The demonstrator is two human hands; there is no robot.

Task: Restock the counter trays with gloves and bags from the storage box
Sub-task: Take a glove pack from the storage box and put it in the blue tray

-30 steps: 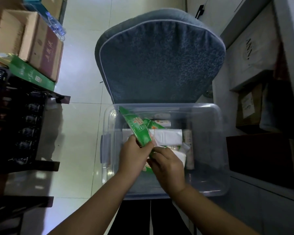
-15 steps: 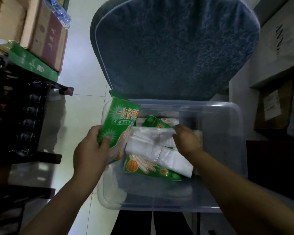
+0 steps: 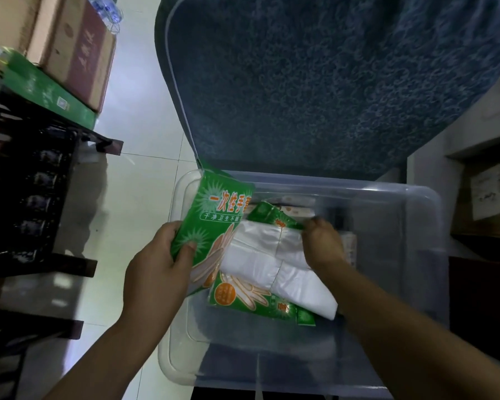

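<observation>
A clear plastic storage box point(image 3: 422, 255) sits below me on a blue cushioned chair point(image 3: 315, 82). My left hand point(image 3: 156, 267) grips a green pack of disposable gloves point(image 3: 214, 217), tilted upright over the box's left rim. My right hand point(image 3: 324, 243) reaches into the box and pinches a bundle of white plastic bags point(image 3: 272, 255) at its far edge. Under the bags lies a second green glove pack point(image 3: 243, 295), and a third green pack point(image 3: 272, 216) pokes out behind them. More packets at the back of the box are mostly hidden.
A dark shelf rack point(image 3: 26, 197) stands on the left, with cardboard boxes point(image 3: 67, 44) and a green box point(image 3: 46, 90) on top. White tiled floor point(image 3: 133, 140) runs between rack and chair. A cabinet with a cardboard box point(image 3: 485, 194) is on the right.
My left hand lifted the green glove pack out to the box's left side. My right hand moved from beside it to the white bag bundle. My view moved closer to the box.
</observation>
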